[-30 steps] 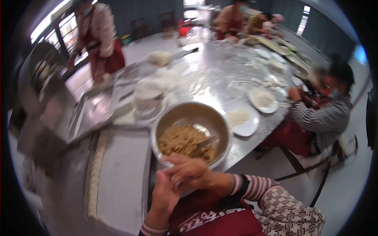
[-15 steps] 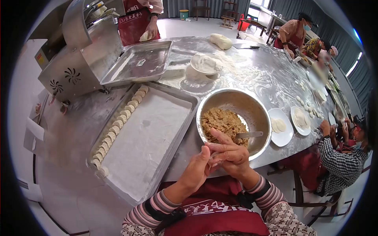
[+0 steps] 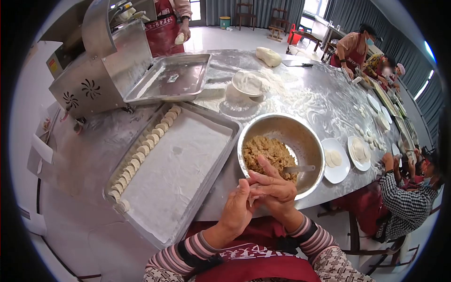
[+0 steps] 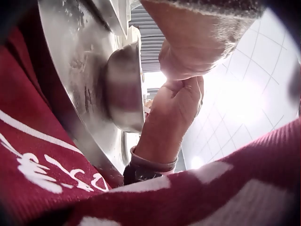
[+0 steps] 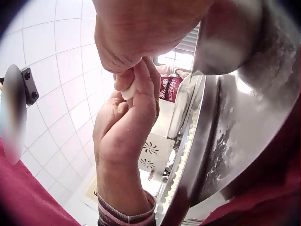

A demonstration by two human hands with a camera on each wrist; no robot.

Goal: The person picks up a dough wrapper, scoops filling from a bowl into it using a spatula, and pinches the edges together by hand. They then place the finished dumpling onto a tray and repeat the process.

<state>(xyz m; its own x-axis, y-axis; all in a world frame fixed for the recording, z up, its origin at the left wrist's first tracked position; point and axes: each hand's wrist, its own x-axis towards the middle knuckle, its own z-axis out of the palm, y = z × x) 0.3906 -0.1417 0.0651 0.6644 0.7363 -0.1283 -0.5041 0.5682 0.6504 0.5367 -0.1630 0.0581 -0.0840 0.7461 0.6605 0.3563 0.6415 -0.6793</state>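
Note:
Close together at the near side of the metal bowl, my left hand and right hand pinch a small piece of white dough between them. The right wrist view shows the dough between the thumb and fingers of my left hand, with my right hand against it. Fingers hide most of the dough. The bowl holds brown filling and a metal spatula.
Left of the bowl, a lined tray holds a row of dumplings. Plates with wrappers stand to the right. Farther back are a flour bowl, another tray, a dough lump and a knife. Several people work around the table.
The head view has swung and steadied, with the lined tray now fully in sight. My hands stay together at the bowl's near edge, with slight finger movement.

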